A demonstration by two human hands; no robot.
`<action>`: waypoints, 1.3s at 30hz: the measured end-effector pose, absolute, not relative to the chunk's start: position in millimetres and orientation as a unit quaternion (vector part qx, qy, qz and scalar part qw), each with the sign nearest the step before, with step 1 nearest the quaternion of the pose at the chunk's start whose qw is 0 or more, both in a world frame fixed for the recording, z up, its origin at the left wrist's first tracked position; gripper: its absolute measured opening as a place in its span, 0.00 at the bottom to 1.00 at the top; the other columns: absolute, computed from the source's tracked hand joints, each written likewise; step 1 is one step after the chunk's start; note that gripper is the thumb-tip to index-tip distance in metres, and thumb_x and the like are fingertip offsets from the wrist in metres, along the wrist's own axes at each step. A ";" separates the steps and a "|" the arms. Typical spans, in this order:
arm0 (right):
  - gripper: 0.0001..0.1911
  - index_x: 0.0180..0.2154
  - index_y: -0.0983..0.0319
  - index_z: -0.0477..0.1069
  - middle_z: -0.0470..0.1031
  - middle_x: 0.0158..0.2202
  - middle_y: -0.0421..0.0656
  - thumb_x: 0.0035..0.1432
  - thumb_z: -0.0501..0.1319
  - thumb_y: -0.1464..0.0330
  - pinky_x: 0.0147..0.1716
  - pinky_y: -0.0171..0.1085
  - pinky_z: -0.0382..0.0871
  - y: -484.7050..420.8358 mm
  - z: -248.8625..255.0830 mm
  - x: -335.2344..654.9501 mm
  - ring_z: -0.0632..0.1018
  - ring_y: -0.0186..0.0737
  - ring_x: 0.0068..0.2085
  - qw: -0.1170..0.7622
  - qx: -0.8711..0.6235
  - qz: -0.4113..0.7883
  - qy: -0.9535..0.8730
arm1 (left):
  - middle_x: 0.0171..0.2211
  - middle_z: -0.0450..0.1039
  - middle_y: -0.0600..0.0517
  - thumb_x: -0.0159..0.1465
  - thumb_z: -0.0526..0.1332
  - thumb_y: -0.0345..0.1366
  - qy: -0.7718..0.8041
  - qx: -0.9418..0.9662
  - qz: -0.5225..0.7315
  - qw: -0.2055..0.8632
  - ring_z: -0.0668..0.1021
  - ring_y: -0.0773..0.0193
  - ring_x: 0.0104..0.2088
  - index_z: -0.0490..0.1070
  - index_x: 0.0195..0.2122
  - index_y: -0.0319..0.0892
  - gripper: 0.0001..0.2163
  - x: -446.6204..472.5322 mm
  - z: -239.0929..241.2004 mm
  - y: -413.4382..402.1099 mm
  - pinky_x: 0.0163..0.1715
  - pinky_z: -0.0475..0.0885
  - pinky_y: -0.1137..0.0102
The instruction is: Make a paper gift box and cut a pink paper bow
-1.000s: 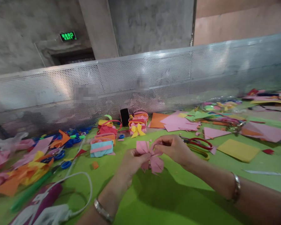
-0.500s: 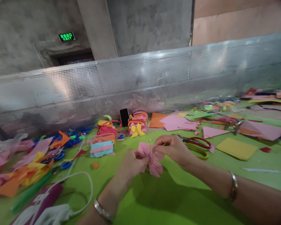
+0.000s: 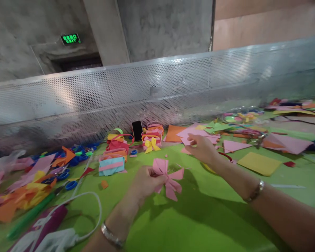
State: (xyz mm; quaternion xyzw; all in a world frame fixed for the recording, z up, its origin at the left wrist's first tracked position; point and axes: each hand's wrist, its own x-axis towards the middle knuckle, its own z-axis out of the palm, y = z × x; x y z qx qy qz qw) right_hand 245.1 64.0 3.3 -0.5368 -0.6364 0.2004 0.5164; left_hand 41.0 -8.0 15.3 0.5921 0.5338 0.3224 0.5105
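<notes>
My left hand (image 3: 147, 180) is closed on a pink paper bow (image 3: 168, 176), pinching its middle just above the green table (image 3: 189, 224). My right hand (image 3: 202, 148) has left the bow and reaches forward over the pink paper sheets (image 3: 196, 134), fingers loosely spread and empty. Red-handled scissors (image 3: 227, 156) lie partly hidden behind my right wrist. Both wrists wear a metal bangle.
Small paper gift boxes (image 3: 112, 164) and a yellow bow (image 3: 151, 144) stand by a black phone (image 3: 137, 130) against the perforated metal panel (image 3: 157, 94). Paper scraps and blue rings (image 3: 68, 175) litter the left; a white cable (image 3: 76, 210) lies near front left. Yellow sheet (image 3: 258, 163) lies to the right.
My right hand let go of the pink bow and moved forward and right toward the pink sheets. My left hand keeps holding the bow, now slightly lower.
</notes>
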 end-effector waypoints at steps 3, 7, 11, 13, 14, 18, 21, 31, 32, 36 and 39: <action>0.11 0.34 0.65 0.76 0.76 0.34 0.47 0.49 0.58 0.68 0.35 0.37 0.64 56.0 6.9 238.4 0.74 0.43 0.35 0.498 -0.516 0.191 -0.670 | 0.16 0.69 0.52 0.47 0.61 0.33 0.558 0.602 0.314 0.478 0.61 0.72 0.17 0.72 0.17 0.36 0.06 42.6 14.2 -7.8 0.20 0.53 0.73; 0.13 0.31 0.63 0.76 0.76 0.31 0.43 0.52 0.58 0.62 0.28 0.32 0.64 28.2 12.1 217.4 0.73 0.37 0.31 0.400 -0.407 0.304 -0.763 | 0.17 0.68 0.53 0.44 0.62 0.31 0.563 0.601 0.306 0.477 0.64 0.71 0.19 0.71 0.17 0.37 0.03 46.2 11.2 -6.0 0.21 0.56 0.73; 0.08 0.29 0.63 0.74 0.69 0.21 0.38 0.47 0.61 0.66 0.20 0.30 0.55 13.5 9.5 204.2 0.65 0.30 0.22 0.320 -0.386 0.380 -0.777 | 0.16 0.66 0.55 0.43 0.61 0.29 0.554 0.615 0.298 0.476 0.65 0.71 0.19 0.71 0.17 0.38 0.02 49.4 10.7 -6.5 0.22 0.58 0.73; 0.05 0.23 0.63 0.71 0.64 0.18 0.35 0.47 0.61 0.68 0.19 0.30 0.53 13.7 6.2 202.2 0.62 0.29 0.21 0.327 -0.383 0.406 -0.762 | 0.16 0.67 0.55 0.43 0.60 0.28 0.546 0.620 0.294 0.480 0.66 0.71 0.19 0.72 0.17 0.38 0.02 49.9 10.5 -7.1 0.22 0.59 0.74; 0.07 0.20 0.62 0.68 0.61 0.17 0.35 0.46 0.61 0.68 0.19 0.30 0.52 14.6 4.7 201.8 0.61 0.28 0.20 0.333 -0.382 0.418 -0.754 | 0.17 0.68 0.55 0.44 0.60 0.28 0.545 0.621 0.293 0.481 0.66 0.71 0.20 0.73 0.18 0.38 0.02 49.8 10.1 -7.3 0.22 0.59 0.74; 0.10 0.16 0.62 0.63 0.57 0.15 0.33 0.45 0.60 0.69 0.19 0.30 0.50 16.8 2.6 201.8 0.58 0.27 0.20 0.350 -0.396 0.439 -0.727 | 0.16 0.67 0.56 0.45 0.60 0.28 0.545 0.627 0.294 0.473 0.66 0.71 0.19 0.73 0.19 0.38 0.03 48.6 7.8 -7.4 0.21 0.58 0.75; 0.08 0.17 0.63 0.67 0.60 0.16 0.34 0.44 0.61 0.69 0.20 0.31 0.53 16.3 3.0 201.6 0.60 0.28 0.20 0.364 -0.397 0.445 -0.716 | 0.14 0.65 0.57 0.45 0.61 0.28 0.553 0.626 0.286 0.470 0.64 0.72 0.17 0.71 0.16 0.38 0.03 48.3 7.8 -7.0 0.19 0.55 0.74; 0.07 0.23 0.65 0.74 0.72 0.22 0.39 0.42 0.64 0.66 0.27 0.33 0.62 23.4 3.5 207.3 0.68 0.32 0.25 0.455 -0.412 0.449 -0.650 | 0.14 0.65 0.56 0.44 0.60 0.26 0.574 0.629 0.265 0.453 0.65 0.71 0.17 0.72 0.17 0.37 0.03 47.4 5.5 -6.3 0.19 0.57 0.74; 0.08 0.23 0.65 0.74 0.72 0.22 0.39 0.43 0.64 0.65 0.27 0.33 0.62 27.9 4.2 211.9 0.69 0.33 0.26 0.471 -0.421 0.435 -0.641 | 0.14 0.66 0.55 0.45 0.61 0.27 0.572 0.622 0.269 0.461 0.65 0.71 0.17 0.73 0.17 0.37 0.03 48.1 5.7 -6.6 0.19 0.57 0.74; 0.06 0.27 0.65 0.76 0.73 0.26 0.41 0.42 0.63 0.70 0.27 0.34 0.61 47.4 7.5 233.2 0.71 0.37 0.28 0.456 -0.511 0.268 -0.677 | 0.14 0.67 0.54 0.46 0.62 0.30 0.574 0.596 0.304 0.473 0.66 0.71 0.17 0.71 0.16 0.37 0.04 51.1 9.9 -8.0 0.18 0.57 0.74; 0.19 0.39 0.64 0.75 0.74 0.38 0.47 0.39 0.63 0.76 0.32 0.35 0.63 51.3 8.5 238.0 0.72 0.40 0.34 0.436 -0.548 0.171 -0.693 | 0.13 0.66 0.55 0.46 0.63 0.31 0.568 0.596 0.310 0.477 0.66 0.71 0.17 0.71 0.16 0.38 0.04 51.7 12.8 -8.6 0.19 0.57 0.74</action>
